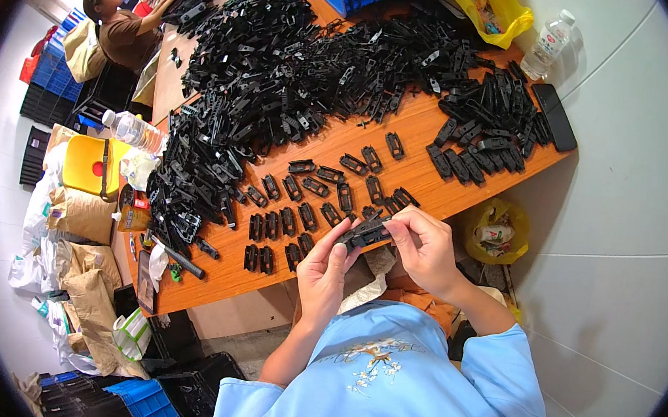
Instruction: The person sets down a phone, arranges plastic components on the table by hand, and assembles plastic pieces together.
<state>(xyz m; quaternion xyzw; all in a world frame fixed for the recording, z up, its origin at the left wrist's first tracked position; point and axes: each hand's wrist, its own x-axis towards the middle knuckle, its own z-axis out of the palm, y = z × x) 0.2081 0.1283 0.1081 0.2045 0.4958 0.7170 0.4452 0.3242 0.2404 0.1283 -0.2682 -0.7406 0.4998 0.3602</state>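
Orange-brown wood-grain table (423, 192): bare surface along left front edge and right of loose rows | jumbled heap of black plastic parts (281, 85): across far side | right hand (426, 248), left hand (326, 275): pinching opposite ends | elongated black plastic housing (368, 230): between hands, at table's near edge.

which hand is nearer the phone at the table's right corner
Right. In the picture, the right hand is below and left of the phone; the left hand is farther left and lower.
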